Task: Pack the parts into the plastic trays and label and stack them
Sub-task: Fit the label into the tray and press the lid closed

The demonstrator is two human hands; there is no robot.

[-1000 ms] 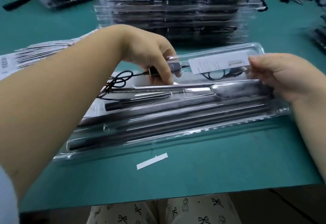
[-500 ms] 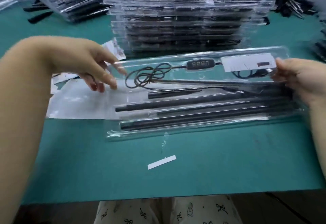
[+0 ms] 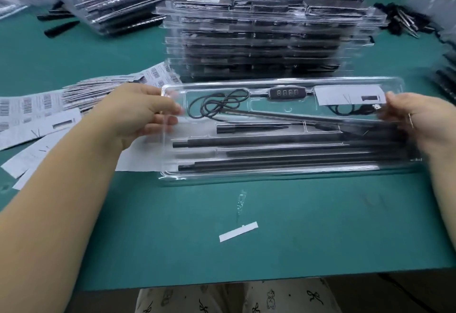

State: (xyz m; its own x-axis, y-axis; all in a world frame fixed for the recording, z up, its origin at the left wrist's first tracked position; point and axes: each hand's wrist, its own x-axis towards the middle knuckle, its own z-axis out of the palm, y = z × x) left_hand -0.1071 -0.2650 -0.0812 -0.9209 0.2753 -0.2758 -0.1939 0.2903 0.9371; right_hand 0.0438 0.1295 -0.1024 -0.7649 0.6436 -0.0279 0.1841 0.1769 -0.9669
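Left hand [image 3: 145, 112] now grips tray [image 3: 283, 177] end; label [image 3: 350, 95] writing unreadable.

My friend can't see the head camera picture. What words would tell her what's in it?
Two hands, left and right, hold the ends of a clear plastic tray packed with black rods, a cable and a white label, above a green table. A stack of filled trays stands behind it.

A green bench [image 3: 320, 233] is carrying a stack of packed trays [image 3: 266, 38], barcode label sheets [image 3: 39, 105], a white paper strip [image 3: 238, 231] and loose black rods [image 3: 59, 22].
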